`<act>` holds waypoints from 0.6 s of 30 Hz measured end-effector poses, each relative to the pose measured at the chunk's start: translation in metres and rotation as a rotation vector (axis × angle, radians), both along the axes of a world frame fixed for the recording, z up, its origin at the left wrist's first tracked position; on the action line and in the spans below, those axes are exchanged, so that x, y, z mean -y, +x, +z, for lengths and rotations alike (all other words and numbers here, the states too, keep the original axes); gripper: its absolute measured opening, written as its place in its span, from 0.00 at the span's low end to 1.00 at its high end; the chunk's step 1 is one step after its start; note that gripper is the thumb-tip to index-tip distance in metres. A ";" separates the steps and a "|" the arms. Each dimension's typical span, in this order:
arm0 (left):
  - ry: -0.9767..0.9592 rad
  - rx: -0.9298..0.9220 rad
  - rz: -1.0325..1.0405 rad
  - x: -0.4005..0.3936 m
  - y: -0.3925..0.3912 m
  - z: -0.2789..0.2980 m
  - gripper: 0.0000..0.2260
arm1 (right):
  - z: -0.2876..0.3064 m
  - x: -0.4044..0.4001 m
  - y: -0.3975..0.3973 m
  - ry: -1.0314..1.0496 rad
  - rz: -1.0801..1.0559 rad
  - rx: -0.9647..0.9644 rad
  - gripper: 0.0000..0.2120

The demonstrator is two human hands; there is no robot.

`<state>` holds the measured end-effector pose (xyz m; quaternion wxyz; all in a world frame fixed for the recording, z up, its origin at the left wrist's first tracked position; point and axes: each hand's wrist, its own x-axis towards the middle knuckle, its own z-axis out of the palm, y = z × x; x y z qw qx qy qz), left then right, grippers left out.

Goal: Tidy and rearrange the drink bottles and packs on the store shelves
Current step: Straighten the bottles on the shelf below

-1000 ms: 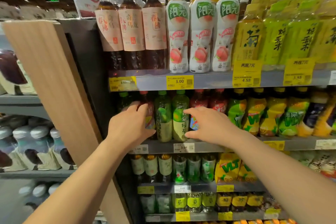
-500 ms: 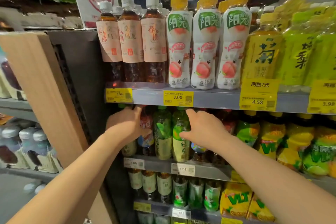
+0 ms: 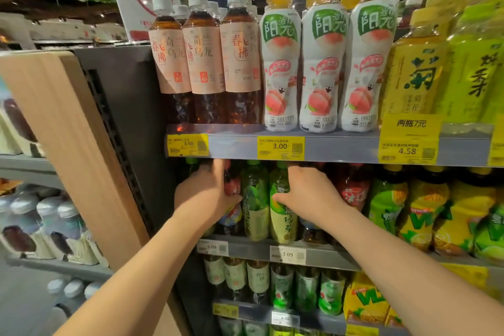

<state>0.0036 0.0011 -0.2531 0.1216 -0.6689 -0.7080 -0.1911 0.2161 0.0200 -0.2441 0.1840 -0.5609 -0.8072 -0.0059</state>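
1. Here, both hands reach into the second shelf of a store drinks rack, just under the top shelf.
2. The left hand is wrapped round a red-label bottle at the left end of that row; the thumb lies across the bottle's front and the fingers go behind it, out of sight.
3. The right hand sits beside the green tea bottles, thumb pressed on the front of the right-hand one and fingers reaching up past its neck into the shadow. I cannot tell whether those fingers close on anything.
4. The two green tea bottles stand upright side by side between the hands, touching each other, at the shelf's front edge.
5. To the right of the right hand stands another red bottle, then green and yellow lemon tea bottles.
6. On the top shelf, brown oolong bottles with white caps stand on the left, white peach bottles with yellow caps in the middle and yellow bottles on the right.
7. Yellow price tags hang on the top shelf's edge.
8. Below, a third shelf holds smaller green bottles and yellow packs.
9. A wooden panel closes off the rack on the left.
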 end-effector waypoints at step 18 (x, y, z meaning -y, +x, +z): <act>0.259 0.284 -0.310 0.053 -0.013 -0.006 0.39 | -0.008 0.056 -0.001 0.111 0.051 -0.119 0.31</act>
